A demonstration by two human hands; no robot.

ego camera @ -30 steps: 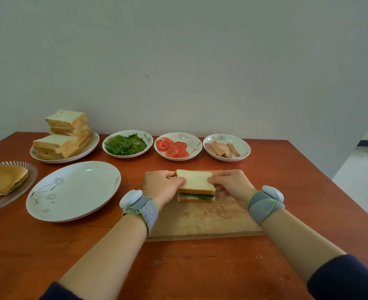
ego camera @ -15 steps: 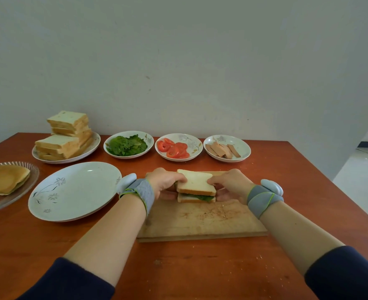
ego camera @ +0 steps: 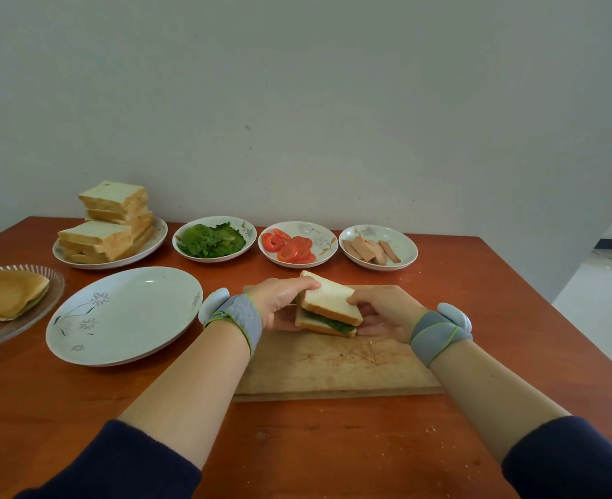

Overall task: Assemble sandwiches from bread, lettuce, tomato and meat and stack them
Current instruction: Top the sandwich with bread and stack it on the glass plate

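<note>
A finished sandwich (ego camera: 329, 303), white bread with green lettuce showing at its edge, is lifted a little above the wooden cutting board (ego camera: 336, 365). My left hand (ego camera: 279, 300) grips its left side, thumb on top and fingers beneath. My right hand (ego camera: 383, 311) grips its right side the same way. Along the back stand a plate of sliced bread (ego camera: 108, 228), a bowl of lettuce (ego camera: 213, 240), a bowl of tomato slices (ego camera: 291, 246) and a bowl of meat strips (ego camera: 372, 248).
A large white plate (ego camera: 124, 315) lies left of the board with nothing on it. At the far left, a glass dish (ego camera: 41, 311) holds a made sandwich (ego camera: 7, 293). The table's right edge drops to the floor. A wall runs behind the bowls.
Both hands slid their fingers under the sandwich and raised it off the board, tilting it slightly; my arms have drawn back toward me.
</note>
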